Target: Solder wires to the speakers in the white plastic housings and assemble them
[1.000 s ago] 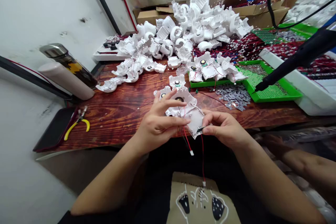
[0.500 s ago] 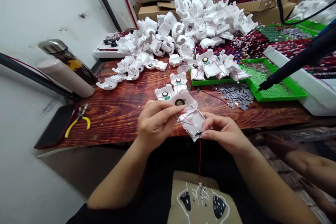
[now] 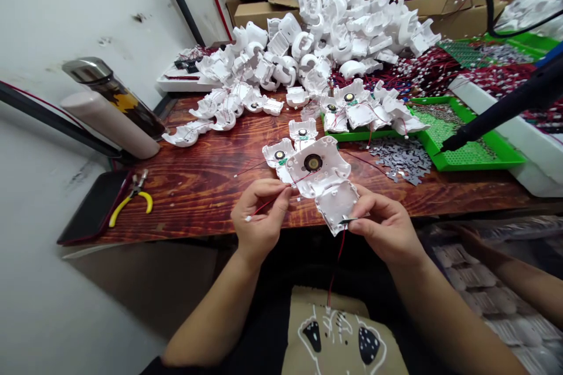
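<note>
Pinched between the thumb and fingers of my left hand is a thin red-and-black wire, its small white connector lying across the fingers. The wire runs toward a round speaker set in a white plastic shell. My right hand grips the lower white plastic piece at its right edge, with the thumb by a small dark circuit board. From there a red wire hangs down over my shirt. Two similar shells with speakers sit just behind.
White shells are heaped at the back. Green trays and grey metal plates lie right, under a dark soldering iron. Yellow-handled pliers, a phone-like dark slab and a bottle are left. Another person's arm shows right.
My left hand has drawn down and away from the speaker, now with the wire and connector across it. The shell shows more fully and has shifted slightly right with my right hand.
</note>
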### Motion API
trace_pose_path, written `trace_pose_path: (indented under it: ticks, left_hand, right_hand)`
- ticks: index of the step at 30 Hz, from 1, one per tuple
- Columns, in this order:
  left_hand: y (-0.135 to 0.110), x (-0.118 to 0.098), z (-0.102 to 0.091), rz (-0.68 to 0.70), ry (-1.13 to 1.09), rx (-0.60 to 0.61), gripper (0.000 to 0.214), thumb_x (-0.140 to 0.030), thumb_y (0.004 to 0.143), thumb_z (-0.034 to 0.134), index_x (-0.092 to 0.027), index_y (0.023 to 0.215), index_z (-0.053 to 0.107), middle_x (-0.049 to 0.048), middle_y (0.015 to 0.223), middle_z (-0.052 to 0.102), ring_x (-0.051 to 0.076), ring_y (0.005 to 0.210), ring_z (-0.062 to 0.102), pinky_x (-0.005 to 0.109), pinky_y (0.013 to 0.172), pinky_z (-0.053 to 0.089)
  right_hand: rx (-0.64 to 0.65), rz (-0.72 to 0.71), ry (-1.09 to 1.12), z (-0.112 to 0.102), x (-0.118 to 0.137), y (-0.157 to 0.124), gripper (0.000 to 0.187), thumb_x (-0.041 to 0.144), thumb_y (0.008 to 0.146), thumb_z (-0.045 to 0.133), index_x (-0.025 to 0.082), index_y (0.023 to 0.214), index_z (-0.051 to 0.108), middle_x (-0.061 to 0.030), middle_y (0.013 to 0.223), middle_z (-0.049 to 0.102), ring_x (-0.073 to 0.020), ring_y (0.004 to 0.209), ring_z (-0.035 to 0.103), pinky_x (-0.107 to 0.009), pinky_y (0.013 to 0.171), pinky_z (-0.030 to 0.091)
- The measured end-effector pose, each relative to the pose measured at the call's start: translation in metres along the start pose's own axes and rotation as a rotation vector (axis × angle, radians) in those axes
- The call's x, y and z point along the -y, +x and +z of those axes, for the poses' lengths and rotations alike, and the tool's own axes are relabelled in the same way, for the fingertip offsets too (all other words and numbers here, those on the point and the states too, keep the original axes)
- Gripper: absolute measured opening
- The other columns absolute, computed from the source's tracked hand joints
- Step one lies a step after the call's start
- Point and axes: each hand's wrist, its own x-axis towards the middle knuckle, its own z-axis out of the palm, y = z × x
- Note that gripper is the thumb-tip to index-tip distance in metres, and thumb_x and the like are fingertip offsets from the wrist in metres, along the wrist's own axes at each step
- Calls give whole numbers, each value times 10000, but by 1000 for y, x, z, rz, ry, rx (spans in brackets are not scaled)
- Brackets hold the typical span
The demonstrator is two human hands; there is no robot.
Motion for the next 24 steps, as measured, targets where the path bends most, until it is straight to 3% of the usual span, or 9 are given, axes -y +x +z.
trace_pose_path:
  ticks: [2, 4, 6, 9, 14, 20, 24]
  left_hand:
    - [-2, 0, 8, -248, -275, -17, 98, -193, 842, 787, -181, 856, 691, 7, 901, 699, 101, 644, 694, 187, 513, 573]
    - [0, 0, 14, -482, -544, -13, 157, -231, 805, 819, -176, 809, 672, -7, 814, 697, 86, 640, 677, 163, 556, 563]
    - [4, 0, 18, -670, -741, -6, 176, -249, 781, 826, -168, 800, 671, 6, 813, 718, 102, 721, 701, 183, 682, 592]
    - [9, -5, 23, -812, -865, -36, 106, -236, 820, 758, -165, 865, 694, 39, 949, 762, 167, 908, 737, 283, 897, 602]
    - [12, -18, 30, -867, -862, -21, 263, -328, 895, 598, -153, 1045, 724, 91, 1077, 775, 305, 1202, 679, 442, 1055, 541]
    - [17, -32, 31, -685, -672, 188, 494, -513, 908, 404, -170, 1087, 712, 145, 1104, 757, 361, 1210, 669, 506, 930, 592]
    - [16, -38, 28, -596, -573, 211, 492, -526, 917, 406, -198, 1140, 696, 139, 1148, 737, 338, 1159, 692, 469, 853, 617]
  right_hand:
    - [-8, -6, -9, 4, -1, -2, 129, 216, 706, 862, 231, 728, 736, -40, 1112, 731, -152, 916, 677, -294, 828, 539]
    - [2, -11, -19, 8, -2, -3, 126, 212, 709, 860, 229, 726, 736, -40, 1109, 730, -145, 902, 674, -287, 820, 538]
    - [16, -15, -28, 12, -1, -3, 119, 205, 714, 855, 227, 729, 739, -40, 1098, 730, -140, 894, 673, -281, 816, 537]
    - [16, -34, -38, 19, 0, -1, 119, 194, 713, 855, 228, 730, 741, -39, 1094, 734, -132, 876, 678, -274, 806, 542]
    - [39, -88, -80, 32, 7, 2, 134, 153, 711, 851, 241, 742, 755, -32, 1133, 738, -138, 939, 704, -270, 844, 557]
    - [112, -152, -213, 43, 11, -1, 173, 99, 727, 821, 251, 783, 763, -32, 1223, 720, -167, 1028, 693, -353, 1006, 540]
    - [85, -133, -228, 50, 12, -4, 170, 108, 720, 833, 245, 772, 746, -41, 1228, 723, -187, 1088, 690, -378, 1052, 527]
